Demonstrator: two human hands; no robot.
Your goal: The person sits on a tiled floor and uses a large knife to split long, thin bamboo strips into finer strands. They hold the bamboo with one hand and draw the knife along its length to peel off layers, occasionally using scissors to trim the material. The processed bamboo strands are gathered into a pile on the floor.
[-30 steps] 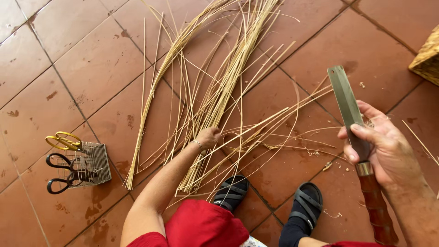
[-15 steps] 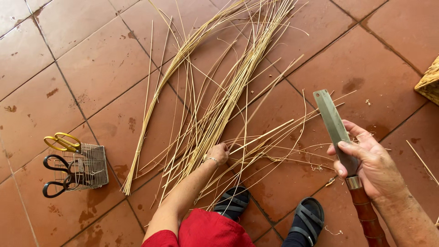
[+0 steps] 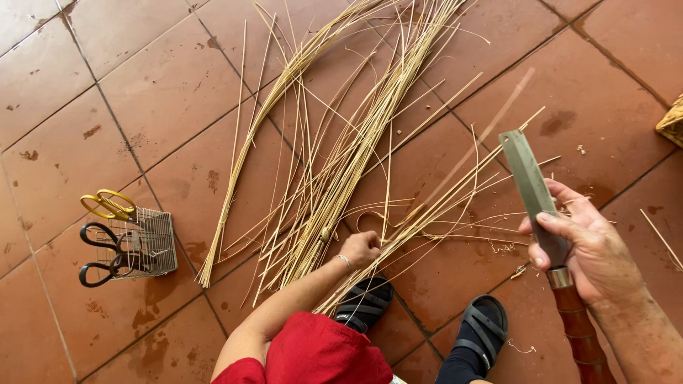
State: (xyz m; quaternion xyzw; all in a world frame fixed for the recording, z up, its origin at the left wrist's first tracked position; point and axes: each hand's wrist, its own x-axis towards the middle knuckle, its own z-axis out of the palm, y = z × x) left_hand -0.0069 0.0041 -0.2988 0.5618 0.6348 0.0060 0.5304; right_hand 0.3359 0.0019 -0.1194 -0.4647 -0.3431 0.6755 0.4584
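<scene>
Terracotta floor tiles point(image 3: 142, 92) are strewn with reed strips point(image 3: 334, 178). A broad knife point(image 3: 532, 192) is clamped in the right hand point(image 3: 594, 256), blade bare toward 11 o'clock (a slip could cut). The left hand point(image 3: 361, 247) is closed on strips fanning toward 12 o'clock.

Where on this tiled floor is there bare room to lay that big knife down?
Bare tiles lie upper left, above the wire basket of scissors, and upper right, between the knife blade and woven basket. The middle is crowded with reed strips, around the left hand.
</scene>
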